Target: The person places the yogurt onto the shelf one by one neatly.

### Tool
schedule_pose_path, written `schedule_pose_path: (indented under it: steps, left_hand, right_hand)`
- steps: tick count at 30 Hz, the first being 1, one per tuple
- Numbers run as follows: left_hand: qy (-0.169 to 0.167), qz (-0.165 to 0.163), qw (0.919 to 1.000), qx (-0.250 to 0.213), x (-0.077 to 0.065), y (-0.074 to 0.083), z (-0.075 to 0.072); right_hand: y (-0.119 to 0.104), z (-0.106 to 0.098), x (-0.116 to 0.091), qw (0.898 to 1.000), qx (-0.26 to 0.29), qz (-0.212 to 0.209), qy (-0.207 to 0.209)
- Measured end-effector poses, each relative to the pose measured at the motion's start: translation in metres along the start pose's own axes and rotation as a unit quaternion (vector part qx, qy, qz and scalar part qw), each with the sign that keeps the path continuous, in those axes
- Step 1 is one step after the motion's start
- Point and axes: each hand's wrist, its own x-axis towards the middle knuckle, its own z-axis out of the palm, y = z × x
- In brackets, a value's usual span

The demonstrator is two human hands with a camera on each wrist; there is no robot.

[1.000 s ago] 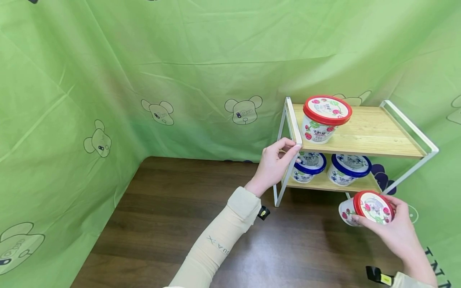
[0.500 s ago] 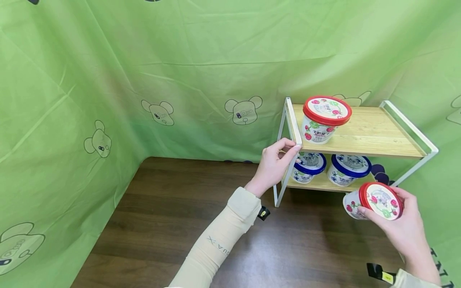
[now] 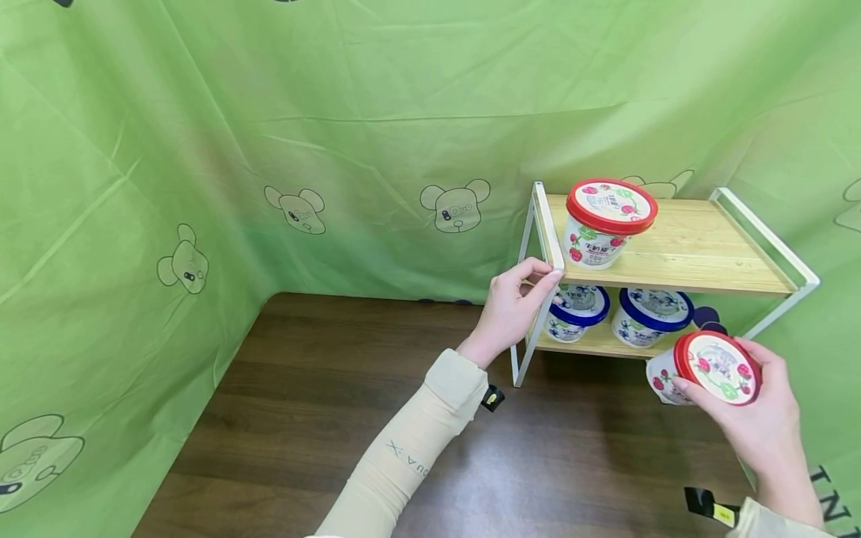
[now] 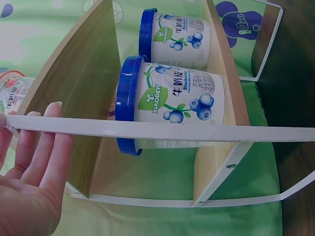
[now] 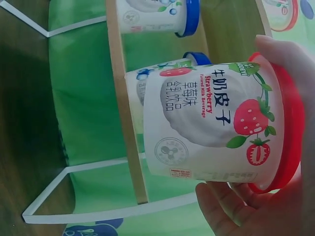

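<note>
A two-tier shelf with wooden boards point(image 3: 713, 243) and a white metal frame point(image 4: 167, 129) stands at the right in the head view. My left hand point(image 3: 506, 312) holds the frame at its front left corner, fingers behind the bar in the left wrist view. My right hand point(image 3: 770, 415) grips a red-lidded strawberry milk drink cup point(image 5: 206, 128) round its lid end. This cup is tilted, in front of the lower tier's right part. Another red-lidded cup point(image 3: 608, 217) stands upright on the top board's left. Two blue-lidded blueberry cups point(image 3: 576, 312) point(image 4: 179, 101) stand side by side below.
Under the shelf lies a dark wooden tabletop point(image 3: 377, 373). Green cloth point(image 3: 377, 149) printed with bear heads hangs close behind the shelf and along both sides. The shelf's right frame bar point(image 3: 770, 235) rises above the top board.
My right hand has moved up and slightly right with the strawberry cup, nearer the lower tier. My left hand stays on the frame, and the other cups have not moved.
</note>
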Motion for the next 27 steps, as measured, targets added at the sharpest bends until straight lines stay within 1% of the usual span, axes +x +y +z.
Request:
schedule_pose_path:
  steps: [5, 17, 23, 27]
  left_hand:
    - [-0.001, -0.001, 1.0, -0.005, 0.0, 0.0, 0.0]
    - [-0.002, -0.005, 0.9999, -0.013, 0.0, -0.001, 0.0]
    - [-0.003, -0.008, 0.9998, -0.02, 0.0, -0.002, 0.001]
    - [-0.002, -0.008, 0.9998, -0.019, 0.0, -0.002, 0.001]
  right_hand:
    - [-0.005, -0.001, 0.002, 1.0, -0.004, 0.011, 0.012]
    - [-0.021, -0.006, 0.008, 0.998, 0.007, 0.03, 0.05]
    - [-0.027, -0.007, 0.012, 0.998, 0.014, 0.041, 0.054]
    - [-0.032, -0.009, 0.015, 0.997, 0.028, 0.04, 0.061]
